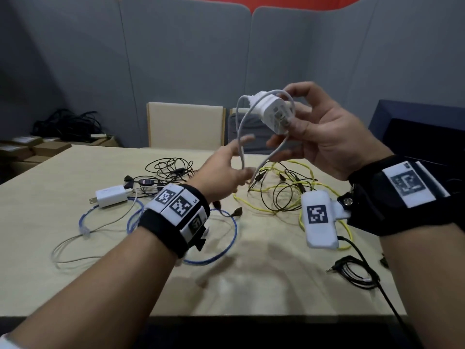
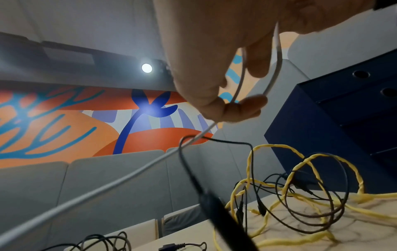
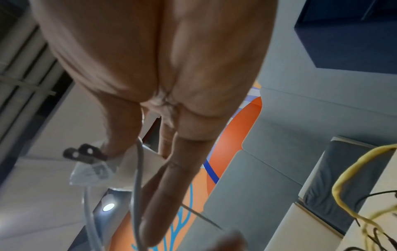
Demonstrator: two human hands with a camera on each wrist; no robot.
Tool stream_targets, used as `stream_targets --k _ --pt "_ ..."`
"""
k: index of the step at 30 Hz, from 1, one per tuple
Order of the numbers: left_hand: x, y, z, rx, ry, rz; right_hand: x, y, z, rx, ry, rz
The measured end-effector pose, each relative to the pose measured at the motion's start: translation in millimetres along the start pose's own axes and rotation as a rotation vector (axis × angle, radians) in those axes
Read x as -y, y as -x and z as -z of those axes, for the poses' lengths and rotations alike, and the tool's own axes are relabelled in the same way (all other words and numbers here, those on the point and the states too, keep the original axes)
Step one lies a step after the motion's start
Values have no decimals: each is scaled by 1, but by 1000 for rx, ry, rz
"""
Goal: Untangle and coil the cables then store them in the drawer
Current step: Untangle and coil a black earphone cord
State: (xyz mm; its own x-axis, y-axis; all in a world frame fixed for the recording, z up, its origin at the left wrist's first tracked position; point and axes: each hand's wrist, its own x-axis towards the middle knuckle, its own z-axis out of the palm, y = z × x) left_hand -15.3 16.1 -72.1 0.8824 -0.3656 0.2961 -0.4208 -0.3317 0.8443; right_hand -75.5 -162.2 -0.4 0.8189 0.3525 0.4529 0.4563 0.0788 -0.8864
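A person's right hand (image 1: pixel 324 137), raised above the middle of the pale wood-grain table (image 1: pixel 75 172), grips a white wall charger (image 1: pixel 275 114) between thumb and fingers, its two metal prongs (image 3: pixel 83 153) showing in the right wrist view. The charger's smooth white cable (image 1: pixel 241 137) is looped once over the blocky plastic body and hangs down in a long arc to the left hand (image 1: pixel 226 172), which pinches the cord between thumb and fingertips (image 2: pixel 247 105) just below and left of the charger.

Beneath both hands, toward the table's far right side, a twisted yellow cable (image 1: pixel 302 172) lies knotted with thin black wires (image 1: pixel 284 197). A glossy blue cable (image 1: pixel 226 250) curves in a wide loop near the table's centre, partly under the left wrist. Toward the left edge sits a second white charger (image 1: pixel 110 196) with a thin grey-white lead (image 1: pixel 75 248), beside another tangle of black cord (image 1: pixel 171 167). A small black audio cable (image 1: pixel 357 270) lies coiled by the right edge. A dark blue cabinet (image 1: pixel 415 127) stands past the table's right side.
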Motion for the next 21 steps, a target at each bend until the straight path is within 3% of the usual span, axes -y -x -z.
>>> stream_targets --k 3,5,9,14,17,21 --pt "0 -3 -1 -53 -57 37 -4 6 10 -25 16 -8" --pt "0 -9 3 -110 23 27 -8 11 18 -86 92 -11" --pt "-19 -12 15 -219 225 -177 -20 21 27 -223 267 -89" --pt "-61 -7 17 -159 517 -423 -37 26 22 -327 223 -154" --pt "-69 -6 16 -115 519 -446 -35 25 18 -317 163 -141" --pt "-69 2 6 122 403 -435 -38 24 11 -187 196 -207"
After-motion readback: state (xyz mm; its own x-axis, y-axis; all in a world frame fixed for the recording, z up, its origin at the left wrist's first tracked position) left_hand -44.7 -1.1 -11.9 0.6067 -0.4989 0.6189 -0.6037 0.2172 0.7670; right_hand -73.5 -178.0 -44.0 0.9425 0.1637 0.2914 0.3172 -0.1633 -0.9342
